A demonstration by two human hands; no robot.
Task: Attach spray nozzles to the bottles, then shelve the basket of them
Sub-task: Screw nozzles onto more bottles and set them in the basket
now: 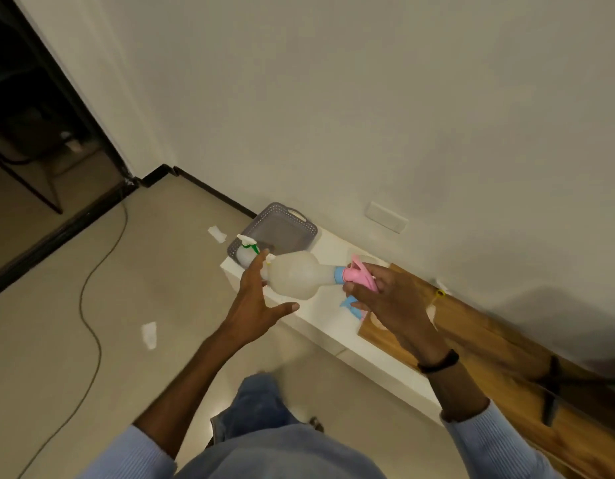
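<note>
Sideways above the bench (323,319), you held the bottle (295,276). Your right hand (378,299) was curled round its pink nozzle (356,274), and your left hand (254,302) was spread open, fingers against its base. Behind it sat the basket (266,216), a second bottle (245,257) at its near corner.

I get dim, warm, even light; soft shadows smear the wall (368,98) at right. Motion blur softens everything, wide-angle bending tilts edges, and the doorway (19,98) is near black.
</note>
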